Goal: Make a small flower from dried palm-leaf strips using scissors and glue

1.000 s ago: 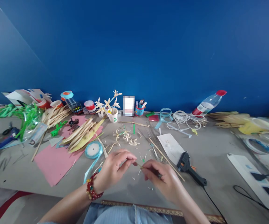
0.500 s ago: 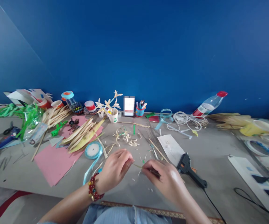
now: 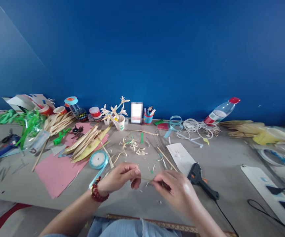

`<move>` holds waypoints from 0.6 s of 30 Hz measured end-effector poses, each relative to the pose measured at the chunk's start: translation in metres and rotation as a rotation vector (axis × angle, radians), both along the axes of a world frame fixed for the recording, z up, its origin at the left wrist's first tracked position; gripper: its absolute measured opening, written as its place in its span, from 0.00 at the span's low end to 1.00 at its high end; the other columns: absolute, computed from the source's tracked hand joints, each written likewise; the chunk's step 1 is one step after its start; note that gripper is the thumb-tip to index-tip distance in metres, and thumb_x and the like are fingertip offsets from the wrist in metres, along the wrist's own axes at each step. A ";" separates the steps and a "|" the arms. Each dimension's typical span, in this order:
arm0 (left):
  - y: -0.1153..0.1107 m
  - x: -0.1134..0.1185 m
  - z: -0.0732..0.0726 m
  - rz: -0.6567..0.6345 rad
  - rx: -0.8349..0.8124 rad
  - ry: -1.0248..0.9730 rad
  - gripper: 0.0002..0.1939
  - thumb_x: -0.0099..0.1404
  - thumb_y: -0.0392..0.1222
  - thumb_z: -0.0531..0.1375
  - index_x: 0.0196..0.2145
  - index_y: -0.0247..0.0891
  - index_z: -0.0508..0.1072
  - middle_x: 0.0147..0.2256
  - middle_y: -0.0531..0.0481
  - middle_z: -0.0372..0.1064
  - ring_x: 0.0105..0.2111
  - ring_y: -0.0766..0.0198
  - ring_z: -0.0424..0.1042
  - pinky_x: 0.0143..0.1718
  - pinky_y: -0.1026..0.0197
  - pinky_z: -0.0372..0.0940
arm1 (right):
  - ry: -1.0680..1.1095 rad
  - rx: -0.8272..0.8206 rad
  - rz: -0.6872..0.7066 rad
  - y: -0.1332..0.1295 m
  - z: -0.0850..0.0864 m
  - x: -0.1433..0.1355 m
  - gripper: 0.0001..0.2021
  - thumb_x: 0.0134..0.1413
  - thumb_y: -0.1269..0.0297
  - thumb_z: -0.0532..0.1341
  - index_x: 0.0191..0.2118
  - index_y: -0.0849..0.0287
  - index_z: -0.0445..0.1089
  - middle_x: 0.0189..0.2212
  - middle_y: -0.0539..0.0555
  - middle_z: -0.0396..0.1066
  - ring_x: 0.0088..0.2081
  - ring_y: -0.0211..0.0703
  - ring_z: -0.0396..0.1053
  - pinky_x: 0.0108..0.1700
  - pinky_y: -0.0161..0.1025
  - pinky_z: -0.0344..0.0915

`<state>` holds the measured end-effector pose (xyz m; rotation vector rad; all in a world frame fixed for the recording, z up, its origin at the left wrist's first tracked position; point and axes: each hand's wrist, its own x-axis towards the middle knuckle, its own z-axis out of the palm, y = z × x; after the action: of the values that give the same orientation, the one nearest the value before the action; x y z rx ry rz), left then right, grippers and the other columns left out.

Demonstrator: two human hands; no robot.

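Note:
My left hand (image 3: 123,177), with a red bead bracelet at the wrist, pinches one end of a thin tan strip (image 3: 146,179). Its other end runs into the closed fingers of my right hand (image 3: 176,190). The strip spans a short gap just above the table; whether it is a husk fibre or a wire stem I cannot tell. Beyond my hands lie pale husk flowers (image 3: 132,143) with curled petals. A blue ribbon roll (image 3: 98,159) sits left of my left hand, and a black glue gun (image 3: 201,182) lies right of my right hand.
Dried husks (image 3: 87,143) lie on pink paper (image 3: 55,174) at left. A paper cup (image 3: 119,124) holds husk flowers by the wall. White paper (image 3: 180,156), coiled white cord (image 3: 192,128) and a leaning bottle (image 3: 221,112) are at right. A power strip (image 3: 258,179) with cables lies near the right edge.
My left hand has turned at the wrist and dropped slightly, its fingers curling further over the strip. My right hand has hardly moved. The strip stays between both hands.

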<state>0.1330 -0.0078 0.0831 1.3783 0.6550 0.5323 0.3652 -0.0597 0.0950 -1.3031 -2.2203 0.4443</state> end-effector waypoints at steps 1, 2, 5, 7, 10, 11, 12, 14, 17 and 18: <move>0.000 0.000 -0.001 0.019 0.019 0.024 0.23 0.71 0.53 0.51 0.23 0.36 0.63 0.22 0.51 0.67 0.22 0.69 0.62 0.29 0.64 0.57 | 0.012 0.005 0.006 0.000 0.000 0.000 0.10 0.64 0.65 0.57 0.30 0.57 0.69 0.21 0.49 0.68 0.23 0.38 0.65 0.28 0.34 0.55; -0.001 0.000 -0.002 0.042 0.032 0.046 0.24 0.71 0.53 0.51 0.22 0.37 0.62 0.20 0.52 0.66 0.21 0.69 0.61 0.28 0.64 0.56 | 0.027 0.009 0.011 0.000 0.000 0.001 0.10 0.64 0.65 0.56 0.31 0.57 0.69 0.22 0.49 0.69 0.24 0.38 0.65 0.28 0.34 0.56; -0.001 -0.002 -0.005 0.084 0.029 0.056 0.23 0.69 0.54 0.53 0.22 0.36 0.63 0.18 0.55 0.62 0.21 0.70 0.60 0.27 0.65 0.56 | 0.067 0.027 0.011 0.001 0.001 0.002 0.09 0.65 0.67 0.55 0.32 0.57 0.69 0.22 0.49 0.69 0.24 0.38 0.66 0.29 0.34 0.56; -0.001 -0.003 -0.005 0.062 0.010 0.011 0.20 0.67 0.54 0.57 0.25 0.36 0.65 0.21 0.54 0.64 0.23 0.69 0.62 0.29 0.65 0.58 | 0.074 0.034 0.002 0.001 0.001 0.001 0.09 0.64 0.68 0.55 0.32 0.56 0.68 0.22 0.49 0.69 0.23 0.38 0.65 0.28 0.34 0.55; -0.003 -0.006 -0.003 -0.017 -0.008 -0.004 0.16 0.64 0.50 0.62 0.29 0.35 0.67 0.26 0.52 0.68 0.27 0.68 0.65 0.32 0.65 0.61 | 0.074 0.030 -0.011 0.002 0.001 0.001 0.08 0.63 0.70 0.56 0.32 0.56 0.68 0.22 0.48 0.68 0.23 0.38 0.65 0.28 0.33 0.55; -0.003 -0.007 -0.002 -0.025 0.011 0.021 0.14 0.63 0.48 0.63 0.29 0.35 0.68 0.27 0.51 0.68 0.28 0.67 0.66 0.32 0.65 0.61 | 0.072 0.027 -0.011 0.002 0.001 0.001 0.08 0.62 0.70 0.56 0.32 0.56 0.68 0.22 0.48 0.69 0.23 0.38 0.65 0.28 0.33 0.55; -0.004 -0.008 -0.001 -0.014 0.043 0.054 0.13 0.63 0.47 0.64 0.29 0.35 0.68 0.28 0.51 0.68 0.28 0.67 0.65 0.32 0.65 0.60 | 0.070 0.024 -0.009 0.002 0.001 0.001 0.08 0.62 0.70 0.56 0.32 0.56 0.68 0.22 0.48 0.69 0.23 0.38 0.65 0.28 0.33 0.55; -0.005 -0.008 -0.001 0.046 0.112 0.117 0.11 0.62 0.44 0.65 0.30 0.35 0.69 0.28 0.52 0.68 0.29 0.67 0.65 0.32 0.65 0.60 | 0.063 0.015 0.000 0.002 0.000 0.001 0.08 0.62 0.70 0.56 0.32 0.56 0.68 0.22 0.49 0.69 0.24 0.38 0.66 0.28 0.33 0.55; -0.004 -0.009 0.000 0.111 0.147 0.121 0.07 0.63 0.41 0.63 0.36 0.36 0.70 0.31 0.51 0.69 0.31 0.67 0.67 0.33 0.65 0.62 | 0.042 0.009 -0.004 0.003 -0.002 0.002 0.07 0.61 0.70 0.57 0.32 0.56 0.68 0.22 0.48 0.69 0.24 0.38 0.66 0.28 0.34 0.55; -0.003 -0.009 0.001 0.104 0.162 0.106 0.06 0.65 0.41 0.61 0.38 0.37 0.71 0.31 0.51 0.69 0.31 0.66 0.67 0.33 0.65 0.62 | 0.034 0.009 -0.007 0.003 -0.003 0.002 0.06 0.61 0.71 0.57 0.32 0.56 0.67 0.22 0.48 0.69 0.24 0.38 0.66 0.28 0.34 0.55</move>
<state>0.1238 -0.0111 0.0841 1.5388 0.7867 0.6085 0.3676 -0.0566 0.0921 -1.2887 -2.1866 0.4509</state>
